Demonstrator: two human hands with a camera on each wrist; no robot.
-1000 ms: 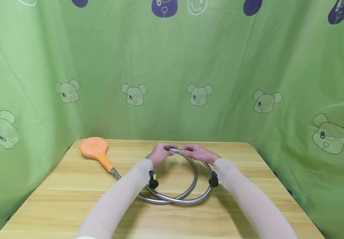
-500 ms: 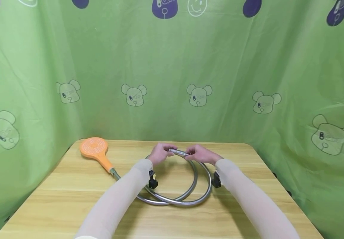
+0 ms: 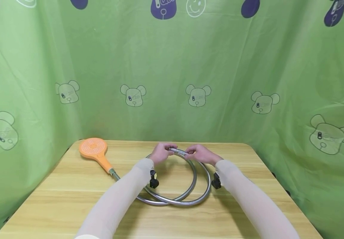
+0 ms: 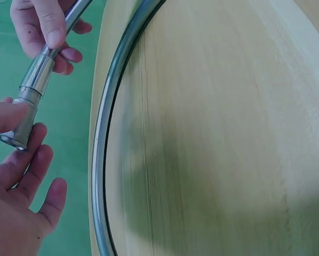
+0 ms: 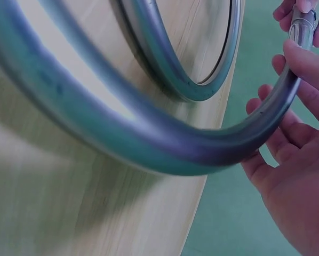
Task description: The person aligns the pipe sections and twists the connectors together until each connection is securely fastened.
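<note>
A shower hose (image 3: 194,203) lies looped on the wooden table, its far end lifted in both hands. That end carries a metal connector (image 4: 37,77) with a flared tip. My left hand (image 3: 160,153) pinches the tip part between thumb and fingers, the other fingers loosely spread. Just behind the connector, my right hand (image 3: 202,154) grips the hose, thumb on one side and fingers on the other, as the right wrist view of the hose (image 5: 202,149) shows. An orange shower head (image 3: 93,147) rests face up at the table's far left, joined to the hose's other end.
The wooden table (image 3: 237,212) has rounded far corners. A green curtain (image 3: 166,59) printed with bear faces hangs behind it and along both sides. Crossing hose loops lie between the forearms.
My right hand has slid slightly right, off the connector and back along the hose, so more of the metal fitting shows. My left hand keeps its hold at the tip.
</note>
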